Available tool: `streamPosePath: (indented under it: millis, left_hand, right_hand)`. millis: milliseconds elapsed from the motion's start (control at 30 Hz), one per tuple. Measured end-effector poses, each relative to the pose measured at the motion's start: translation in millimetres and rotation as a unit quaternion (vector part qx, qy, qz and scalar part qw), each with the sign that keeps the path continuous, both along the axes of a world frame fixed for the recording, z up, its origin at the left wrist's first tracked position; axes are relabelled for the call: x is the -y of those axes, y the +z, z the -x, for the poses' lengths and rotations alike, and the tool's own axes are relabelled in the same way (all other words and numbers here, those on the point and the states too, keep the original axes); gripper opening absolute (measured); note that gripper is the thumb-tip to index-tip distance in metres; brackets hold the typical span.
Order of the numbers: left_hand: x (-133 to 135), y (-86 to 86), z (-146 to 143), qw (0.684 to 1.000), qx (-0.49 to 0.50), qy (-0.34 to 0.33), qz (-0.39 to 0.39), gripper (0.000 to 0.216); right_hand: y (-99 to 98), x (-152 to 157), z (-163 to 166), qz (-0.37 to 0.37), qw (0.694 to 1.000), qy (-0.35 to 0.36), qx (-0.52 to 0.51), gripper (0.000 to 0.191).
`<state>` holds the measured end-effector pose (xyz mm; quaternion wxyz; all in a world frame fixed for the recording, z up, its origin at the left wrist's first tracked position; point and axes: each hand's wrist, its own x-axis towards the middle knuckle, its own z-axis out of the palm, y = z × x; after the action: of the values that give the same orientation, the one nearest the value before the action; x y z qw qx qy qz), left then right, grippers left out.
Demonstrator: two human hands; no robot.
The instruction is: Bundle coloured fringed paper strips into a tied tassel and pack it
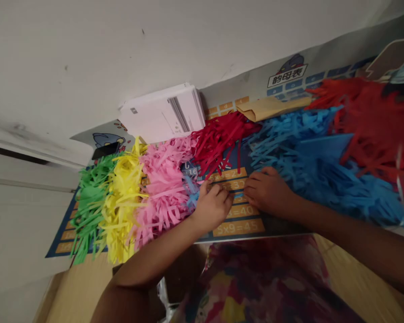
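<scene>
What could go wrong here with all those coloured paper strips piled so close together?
The pink pile touches the yellow pile and stray blue strips, so colours may mix. The left hand sits right against the pink pile and could drag strips along. The green pile hangs past the front edge of the mat, so strips might slip off.

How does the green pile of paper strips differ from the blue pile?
The green pile is small, untouched, at the left end of the mat; the blue pile is far larger, right of centre, touching the right hand. Both are loose cut paper strips.
</scene>
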<state>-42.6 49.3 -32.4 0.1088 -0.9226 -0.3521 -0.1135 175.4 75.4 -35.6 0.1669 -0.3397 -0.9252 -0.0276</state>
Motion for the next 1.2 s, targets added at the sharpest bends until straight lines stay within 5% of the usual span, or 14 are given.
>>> streamPosePath:
  millis: [200, 367, 667, 933, 1200]
  left_hand:
    - [7, -6.9, 8, 0.999, 0.031, -0.02, -0.03, 0.013]
    - [16, -5.8, 23, 0.997, 0.059, -0.044, -0.019, 0.019]
    - [6, -11.0, 36, 0.96, 0.216, 0.005, 0.179, 0.018]
    - [7, -11.2, 32, 0.932, 0.266, 0.074, 0.236, 0.016]
    - [4, 0.9, 20, 0.949, 0.162, 0.13, 0.237, 0.01]
  right_hand:
    - [-5.2, 14, 7, -0.048, 0.999, 0.022, 0.008, 0.017]
    - [-16.2, 13, -20, -0.05, 0.995, 0.078, -0.047, 0.02]
    - [-26.7, 0, -39, 0.213, 0.96, 0.032, -0.18, 0.028]
    - [-24.9, 2, -42, 0.246, 0.958, 0.015, -0.147, 0.026]
    - [-7.3, -4, -24, 0.297, 0.949, -0.086, -0.063, 0.01]
